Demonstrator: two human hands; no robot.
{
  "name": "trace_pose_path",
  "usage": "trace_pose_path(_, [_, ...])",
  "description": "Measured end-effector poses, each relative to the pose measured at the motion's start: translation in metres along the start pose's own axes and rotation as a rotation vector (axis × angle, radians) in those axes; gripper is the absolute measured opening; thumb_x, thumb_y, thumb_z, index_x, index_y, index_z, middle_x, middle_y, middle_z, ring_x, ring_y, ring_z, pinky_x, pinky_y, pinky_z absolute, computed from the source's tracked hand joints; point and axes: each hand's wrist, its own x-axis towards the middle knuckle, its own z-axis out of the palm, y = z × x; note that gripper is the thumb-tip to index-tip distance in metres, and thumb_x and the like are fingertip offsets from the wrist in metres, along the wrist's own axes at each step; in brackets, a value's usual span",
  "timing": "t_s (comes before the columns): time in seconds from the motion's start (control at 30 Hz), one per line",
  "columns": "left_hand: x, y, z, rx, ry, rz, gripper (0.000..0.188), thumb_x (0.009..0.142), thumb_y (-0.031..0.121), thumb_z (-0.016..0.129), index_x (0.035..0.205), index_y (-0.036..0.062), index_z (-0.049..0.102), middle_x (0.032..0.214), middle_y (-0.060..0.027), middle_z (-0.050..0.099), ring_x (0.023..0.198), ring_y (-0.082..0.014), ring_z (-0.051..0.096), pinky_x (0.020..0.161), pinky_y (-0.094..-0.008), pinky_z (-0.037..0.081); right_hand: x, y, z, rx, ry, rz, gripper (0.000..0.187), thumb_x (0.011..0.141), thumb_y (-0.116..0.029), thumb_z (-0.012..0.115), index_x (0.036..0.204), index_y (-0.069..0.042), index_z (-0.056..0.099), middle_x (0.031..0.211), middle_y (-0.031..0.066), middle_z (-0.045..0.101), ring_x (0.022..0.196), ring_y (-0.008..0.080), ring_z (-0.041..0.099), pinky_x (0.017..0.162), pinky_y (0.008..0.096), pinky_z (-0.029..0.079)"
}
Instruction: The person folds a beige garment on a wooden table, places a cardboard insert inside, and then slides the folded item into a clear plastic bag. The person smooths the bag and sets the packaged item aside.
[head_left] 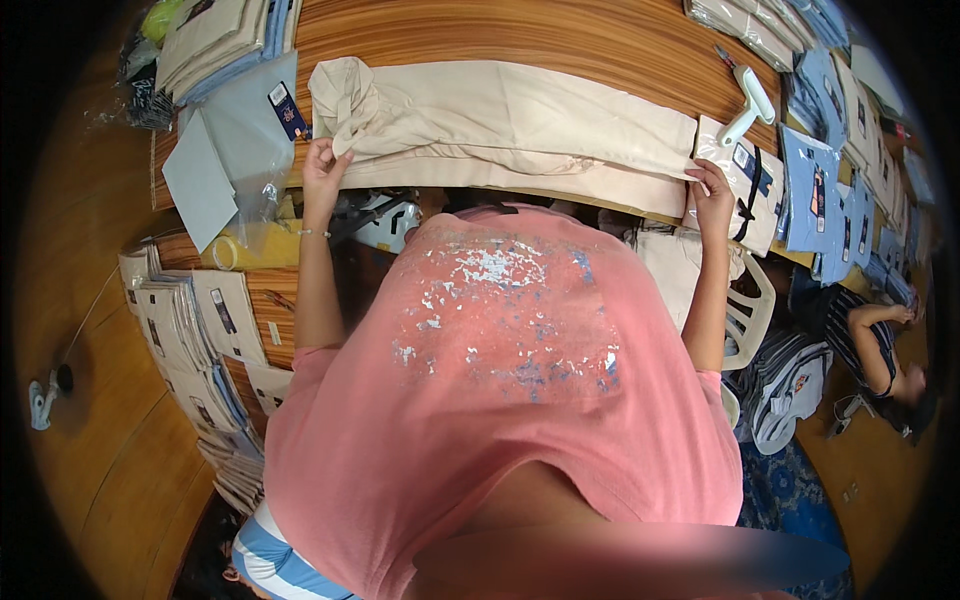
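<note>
A pair of cream trousers (520,110) lies stretched lengthwise across the wood-grain table in front of me, bunched into folds at its left end. My left hand (325,172) pinches the near edge beside that bunched part. At the other end, my right hand (711,190) has thumb and fingers closed on the near corner of the cloth. Close by my right hand is a folded cream garment (760,205) with a dark label and a black strap. A dark hang tag (287,110) lies on clear plastic near my left hand.
Beyond my right hand lie a white-handled tool (748,108) and small snips (726,56). A white card (200,180) rests at the left. Stacks of folded garments (810,185) line the right side, more (175,310) the left. Another person (870,345) is at far right.
</note>
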Motion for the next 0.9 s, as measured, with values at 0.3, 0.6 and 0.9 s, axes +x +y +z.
trace_pose_path(0.3, [-0.005, -0.015, -0.001, 0.122, -0.141, -0.142, 0.029, 0.083, 0.004, 0.063, 0.106, -0.0005, 0.047, 0.103, -0.0088, 0.060, 0.096, -0.0126, 0.053, 0.084, -0.0239, 0.041, 0.049, -0.004, 0.010, -0.137, 0.135, 0.183, 0.018, 0.081, -0.008, 0.054, 0.094, -0.005, 0.065, 0.086, 0.0165, 0.065, 0.080, 0.0303, 0.063, 0.071, 0.0378, 0.049])
trace_pose_path(0.6, [0.004, -0.021, 0.005, 0.244, -0.154, -0.056, 0.032, 0.081, 0.004, 0.066, 0.106, -0.0021, 0.046, 0.101, -0.0101, 0.059, 0.099, -0.0149, 0.053, 0.085, -0.0242, 0.042, 0.110, 0.037, 0.011, 0.056, 0.058, 0.288, 0.029, 0.073, -0.008, 0.068, 0.100, -0.003, 0.060, 0.065, 0.0054, 0.060, 0.055, 0.0123, 0.055, 0.052, 0.0276, 0.043])
trace_pose_path(0.9, [0.002, -0.022, 0.008, 0.242, -0.147, -0.039, 0.030, 0.081, 0.001, 0.064, 0.105, -0.0016, 0.048, 0.101, -0.0096, 0.059, 0.096, -0.0150, 0.054, 0.083, -0.0243, 0.042, 0.129, 0.044, 0.012, 0.128, -0.095, 0.329, 0.023, 0.071, -0.006, 0.069, 0.093, -0.005, 0.065, 0.067, 0.0034, 0.059, 0.058, 0.0123, 0.055, 0.054, 0.0269, 0.044])
